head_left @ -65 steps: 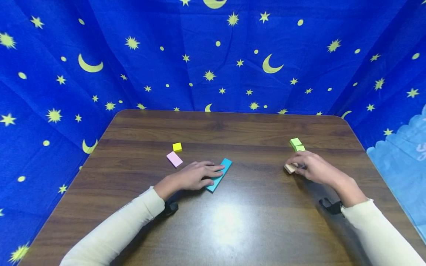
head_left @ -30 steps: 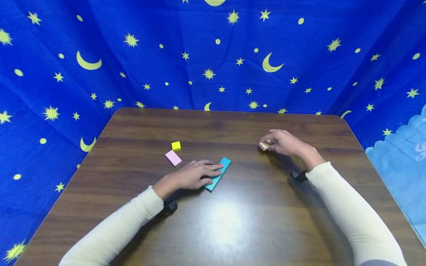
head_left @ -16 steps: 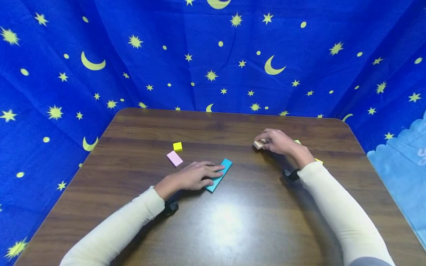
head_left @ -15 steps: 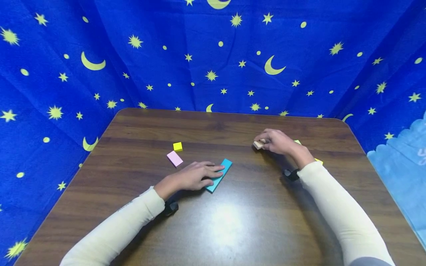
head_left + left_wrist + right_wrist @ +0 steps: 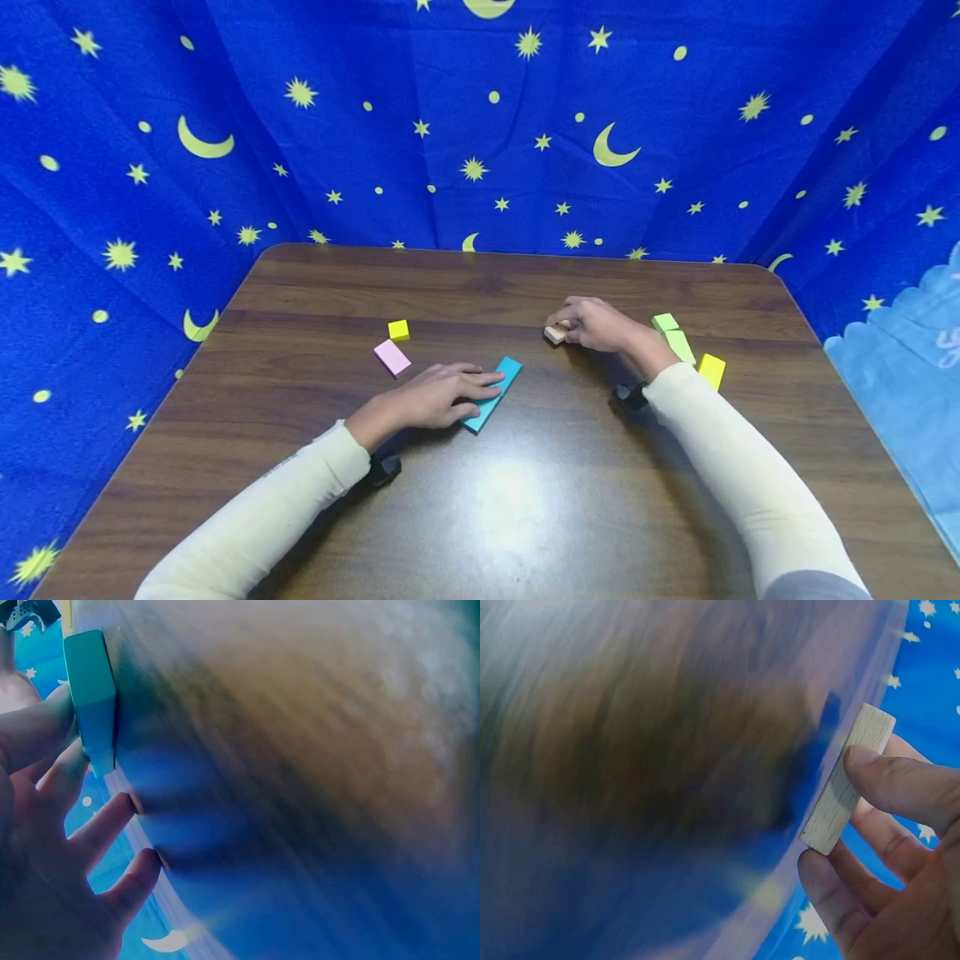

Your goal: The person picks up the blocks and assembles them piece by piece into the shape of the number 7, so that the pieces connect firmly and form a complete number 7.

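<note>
The left hand (image 5: 437, 397) rests on the teal block (image 5: 486, 410), fingers spread, which I judge steadies it; at its two o'clock, the right hand (image 5: 596, 323) pinches the wooden block (image 5: 835, 799), likely for control.

The left arm (image 5: 255, 512) enters the head view at the lower left and slants up toward the middle of the frame, a cream sleeve (image 5: 330, 467) covering it to the wrist (image 5: 367, 427). The left hand (image 5: 431, 398) lies palm down, left of and below the centre, its fingers (image 5: 483, 391) spread and pointing right; the left wrist view shows gaps between them along its left side. The right arm (image 5: 750, 467), sleeved alike, rises from the lower right. The right hand (image 5: 596, 325) is right of centre, its thumb (image 5: 907, 784) opposed to bent fingers in a pinch.
</note>
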Demonstrator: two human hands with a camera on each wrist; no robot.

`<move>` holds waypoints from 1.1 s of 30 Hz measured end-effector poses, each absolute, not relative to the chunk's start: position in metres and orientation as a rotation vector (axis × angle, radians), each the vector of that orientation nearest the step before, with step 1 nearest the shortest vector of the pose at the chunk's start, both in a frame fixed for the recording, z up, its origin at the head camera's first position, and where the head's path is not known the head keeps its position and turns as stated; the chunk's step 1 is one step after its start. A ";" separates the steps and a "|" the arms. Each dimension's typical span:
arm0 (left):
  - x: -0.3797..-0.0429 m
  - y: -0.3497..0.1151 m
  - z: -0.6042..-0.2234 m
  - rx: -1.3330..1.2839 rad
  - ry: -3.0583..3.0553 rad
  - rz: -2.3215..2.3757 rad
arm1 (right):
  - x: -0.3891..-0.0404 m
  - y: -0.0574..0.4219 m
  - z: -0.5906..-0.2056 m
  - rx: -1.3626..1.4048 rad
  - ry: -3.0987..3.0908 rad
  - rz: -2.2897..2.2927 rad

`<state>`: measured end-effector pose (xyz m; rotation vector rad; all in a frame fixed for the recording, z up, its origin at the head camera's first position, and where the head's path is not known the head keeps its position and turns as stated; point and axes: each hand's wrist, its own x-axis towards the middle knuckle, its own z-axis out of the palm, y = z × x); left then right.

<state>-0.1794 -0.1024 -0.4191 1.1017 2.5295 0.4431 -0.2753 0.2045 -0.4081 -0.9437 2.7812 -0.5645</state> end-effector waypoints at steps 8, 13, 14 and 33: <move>-0.180 -0.103 -0.417 1.100 2.525 0.457 | -0.274 0.184 -0.411 -1.008 2.723 -0.580; -0.180 -0.104 -0.419 1.100 2.521 0.459 | -0.271 0.175 -0.415 -1.016 2.703 -0.540; -0.180 -0.104 -0.420 1.099 2.521 0.461 | -0.271 0.173 -0.415 -1.015 2.699 -0.532; -0.182 -0.097 -0.416 1.044 2.540 0.484 | -0.257 0.151 -0.416 -1.141 2.649 -0.525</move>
